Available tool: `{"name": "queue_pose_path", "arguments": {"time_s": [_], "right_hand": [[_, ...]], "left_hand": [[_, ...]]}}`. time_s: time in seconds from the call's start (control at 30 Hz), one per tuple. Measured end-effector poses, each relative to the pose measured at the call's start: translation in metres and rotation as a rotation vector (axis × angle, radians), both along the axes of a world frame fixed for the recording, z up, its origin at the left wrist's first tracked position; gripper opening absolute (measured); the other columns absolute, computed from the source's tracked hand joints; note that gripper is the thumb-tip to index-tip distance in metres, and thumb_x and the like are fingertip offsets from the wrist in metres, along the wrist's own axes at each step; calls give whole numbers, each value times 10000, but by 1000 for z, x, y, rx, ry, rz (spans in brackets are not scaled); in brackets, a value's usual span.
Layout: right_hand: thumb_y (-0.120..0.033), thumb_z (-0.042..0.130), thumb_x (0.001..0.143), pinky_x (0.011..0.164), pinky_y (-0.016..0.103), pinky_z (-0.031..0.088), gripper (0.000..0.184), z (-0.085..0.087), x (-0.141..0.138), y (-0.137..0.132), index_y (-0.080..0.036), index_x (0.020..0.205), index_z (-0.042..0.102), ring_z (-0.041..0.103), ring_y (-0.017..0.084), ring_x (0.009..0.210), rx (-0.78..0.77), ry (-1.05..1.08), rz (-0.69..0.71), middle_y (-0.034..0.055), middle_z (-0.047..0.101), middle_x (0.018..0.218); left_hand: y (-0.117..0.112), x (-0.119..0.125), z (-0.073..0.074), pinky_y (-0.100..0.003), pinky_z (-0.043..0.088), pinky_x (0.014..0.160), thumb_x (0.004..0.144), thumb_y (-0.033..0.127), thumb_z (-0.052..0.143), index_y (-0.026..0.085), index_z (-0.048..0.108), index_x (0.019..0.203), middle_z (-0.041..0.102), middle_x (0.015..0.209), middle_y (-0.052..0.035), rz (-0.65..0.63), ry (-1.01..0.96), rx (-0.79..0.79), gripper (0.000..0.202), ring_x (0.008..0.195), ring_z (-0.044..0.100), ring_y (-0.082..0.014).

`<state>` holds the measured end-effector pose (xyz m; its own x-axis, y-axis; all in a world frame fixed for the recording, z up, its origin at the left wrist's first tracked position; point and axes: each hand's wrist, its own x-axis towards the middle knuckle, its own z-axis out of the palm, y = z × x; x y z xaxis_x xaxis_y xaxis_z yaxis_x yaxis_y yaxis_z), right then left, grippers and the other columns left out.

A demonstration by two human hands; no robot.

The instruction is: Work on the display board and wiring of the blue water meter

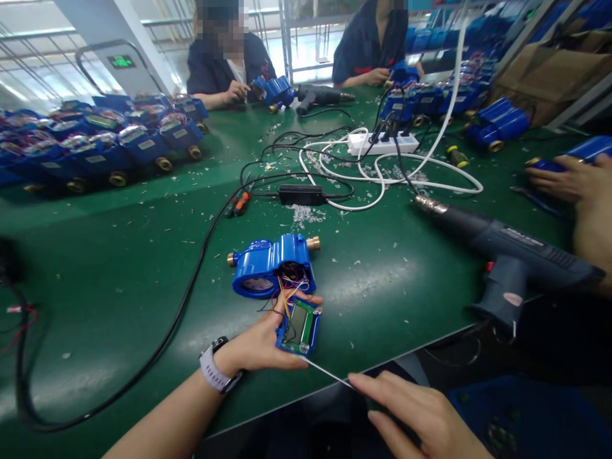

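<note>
l hand [258,341]: thumb + fingers wrapped round the edges of a small blue display module [299,325], gap only as wide as the module, lcd side up. r hand [415,408]: fingers part-curled on a thin rod [329,371], its butt end lost in the dark btwn index & thumb, can't tell how tight. rod tip at the module's lower edge, right by my l thumb.

module sits just inside the near table edge; r hand is out past that edge, on the body side. thin wires [291,285] run from module to the blue meter [272,264] lying just beyond it, so reach is leash-limited.

room: bare green tabletop [143,306] on the l, out to the black cable [196,280] curving down that side. on the r, a stretch w/ a few scraps btwn meter and heat gun [502,255], whose grip end pokes over the near edge. fwd is tighter: black adapter box [301,194], then white cord loops [377,182] & power strip [382,143].
</note>
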<state>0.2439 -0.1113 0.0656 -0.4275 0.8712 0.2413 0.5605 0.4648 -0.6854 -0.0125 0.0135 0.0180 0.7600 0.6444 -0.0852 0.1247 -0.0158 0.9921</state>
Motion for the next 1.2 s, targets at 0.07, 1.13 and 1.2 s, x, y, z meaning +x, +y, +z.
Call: {"name": "queue_pose_path", "arguments": {"time_s": [0.07,1.13,1.2], "right_hand": [[-70,367,924,617,214,535,366,0,-1,0,-178,1222,550,652,145,709,-6,-45,14,36,658,861],[-9,391,759,459,225,498,550,19,-1,12,-192,1242,579,641,152,596,29,-455,133,47,634,873],[7,374,726,449,236,495,573,21,-2,13,-186,1220,591,655,164,612,116,-477,125,53,649,875]], "left_hand": [[-1,2,-3,-495,284,1146,680,348,826,265,200,1439,446,1423,-169,17,-18,-4,987,1335,429,-321],[-2,-1,-5,-463,407,1078,680,481,795,226,270,1410,506,1364,-152,-50,235,611,936,1291,481,-309],[-2,-1,-3,-450,408,1075,684,469,793,223,323,1396,525,1343,-141,-47,252,606,888,1277,489,-306]]}}
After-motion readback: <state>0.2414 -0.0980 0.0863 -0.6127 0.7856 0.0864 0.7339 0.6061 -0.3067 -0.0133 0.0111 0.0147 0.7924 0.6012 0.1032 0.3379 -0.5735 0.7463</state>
